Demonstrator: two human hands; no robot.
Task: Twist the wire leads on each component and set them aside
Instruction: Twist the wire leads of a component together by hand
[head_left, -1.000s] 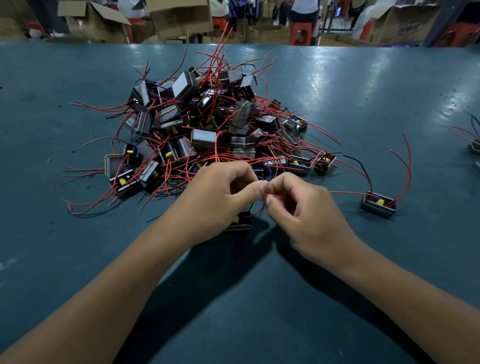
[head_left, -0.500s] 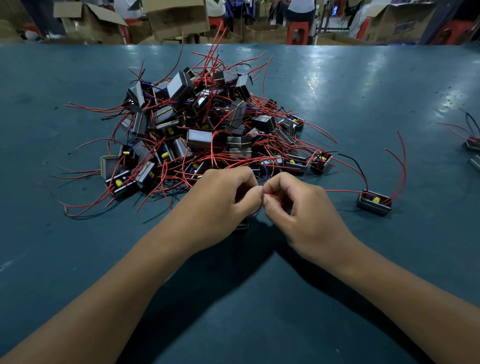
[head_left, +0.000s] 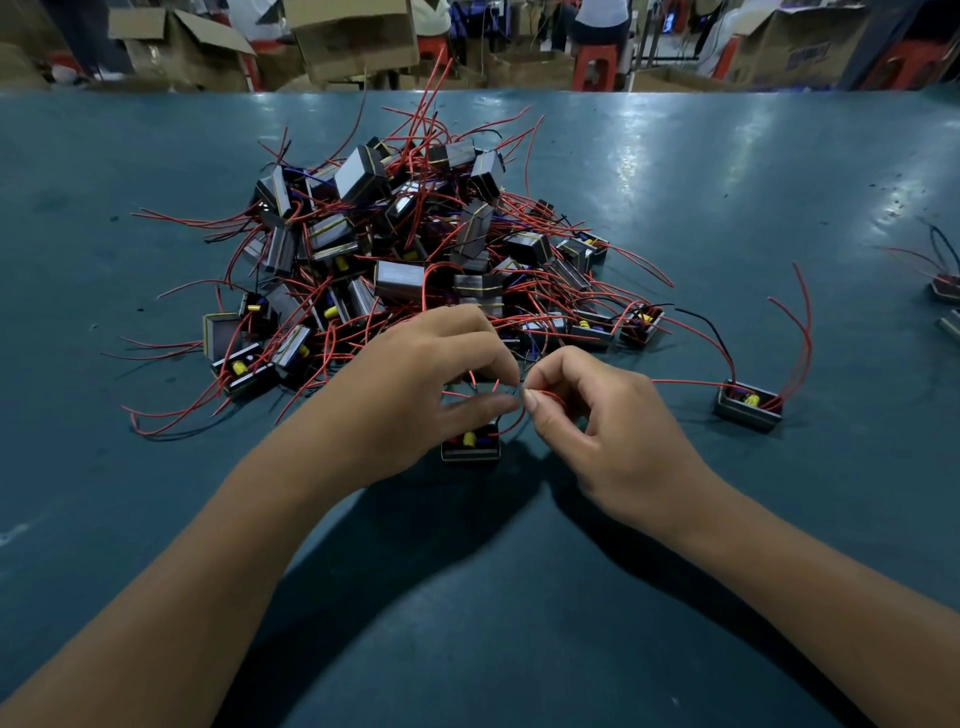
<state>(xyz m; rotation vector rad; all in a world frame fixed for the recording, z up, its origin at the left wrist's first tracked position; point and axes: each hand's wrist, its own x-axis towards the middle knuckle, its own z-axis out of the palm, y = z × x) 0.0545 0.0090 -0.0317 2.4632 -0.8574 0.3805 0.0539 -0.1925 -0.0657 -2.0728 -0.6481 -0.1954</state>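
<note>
A small transformer-like component (head_left: 470, 446) with a yellow part sits on the teal table just under my hands. Its red wire leads (head_left: 511, 418) rise between my fingertips. My right hand (head_left: 597, 431) pinches the red leads between thumb and forefinger. My left hand (head_left: 415, 395) hovers over the component with fingers curled around the leads, thumb spread slightly from the forefinger. Behind the hands lies a big pile of components (head_left: 415, 260) tangled in red wires.
One separate component (head_left: 748, 405) with long red leads lies to the right. More components (head_left: 943, 288) sit at the table's right edge. Cardboard boxes (head_left: 353, 36) and red stools stand beyond the far table edge (head_left: 675, 96).
My left thumb and forefinger have spread apart, so the component under them shows more. My right hand keeps its pinch on the leads at about the same spot.
</note>
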